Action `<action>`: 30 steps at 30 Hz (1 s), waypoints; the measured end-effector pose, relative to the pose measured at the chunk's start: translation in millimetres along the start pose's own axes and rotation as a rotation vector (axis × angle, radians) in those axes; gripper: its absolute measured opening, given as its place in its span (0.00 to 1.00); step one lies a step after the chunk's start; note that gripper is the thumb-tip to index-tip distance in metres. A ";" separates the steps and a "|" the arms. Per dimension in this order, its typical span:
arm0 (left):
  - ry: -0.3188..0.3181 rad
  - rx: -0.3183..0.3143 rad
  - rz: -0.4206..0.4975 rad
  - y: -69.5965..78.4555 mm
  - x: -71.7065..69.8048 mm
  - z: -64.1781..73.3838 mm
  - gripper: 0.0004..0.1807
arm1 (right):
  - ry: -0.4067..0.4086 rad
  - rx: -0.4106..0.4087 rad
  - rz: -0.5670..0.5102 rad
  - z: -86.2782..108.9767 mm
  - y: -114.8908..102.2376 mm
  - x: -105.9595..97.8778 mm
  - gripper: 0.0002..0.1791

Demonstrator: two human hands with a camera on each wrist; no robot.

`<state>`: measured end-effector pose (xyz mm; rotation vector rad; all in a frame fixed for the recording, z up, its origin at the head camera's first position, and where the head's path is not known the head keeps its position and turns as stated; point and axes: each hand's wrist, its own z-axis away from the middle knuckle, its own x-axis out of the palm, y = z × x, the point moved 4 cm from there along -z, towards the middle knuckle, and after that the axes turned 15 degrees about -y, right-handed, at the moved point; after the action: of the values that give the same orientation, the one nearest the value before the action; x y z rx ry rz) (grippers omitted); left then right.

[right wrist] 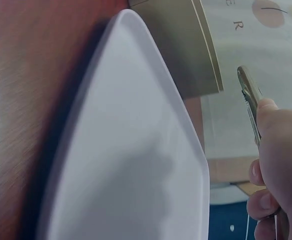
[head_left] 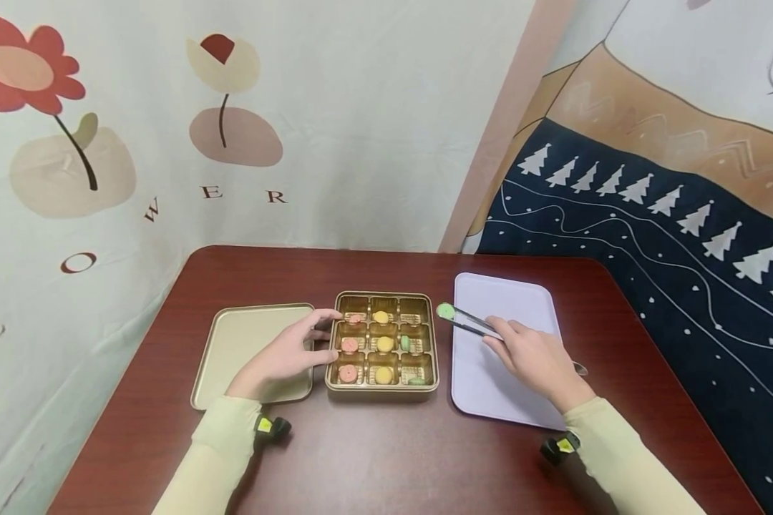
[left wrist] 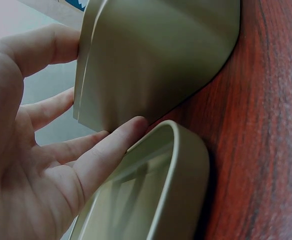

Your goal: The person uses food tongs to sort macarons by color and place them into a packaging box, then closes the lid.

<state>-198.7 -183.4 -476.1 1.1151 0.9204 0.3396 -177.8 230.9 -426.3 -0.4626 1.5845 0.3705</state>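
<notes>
My left hand rests against the left side of a gold tin box, fingertips touching its outer wall. The box has a compartmented insert with pink macarons in the left column, yellow macarons in the middle column and green macarons in two right-hand compartments. The back-right compartment holds no macaron. In my right hand I grip metal tongs, also seen edge-on in the right wrist view. Their tips pinch a green macaron just right of the box's back-right corner.
A lilac tray lies right of the box, under my right hand. To the left lies the gold lid, partly beneath my left hand. A shiny metal end shows beyond my right hand. Printed fabric hangs behind the table.
</notes>
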 end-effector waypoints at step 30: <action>-0.007 0.007 0.010 1.9 -0.5 0.8 0.36 | -0.015 -0.060 0.015 -42.0 -28.7 6.6 0.21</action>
<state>-197.9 -183.3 -474.1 1.1267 0.9109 0.3410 -199.8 184.6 -428.8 -0.4932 1.5661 0.4336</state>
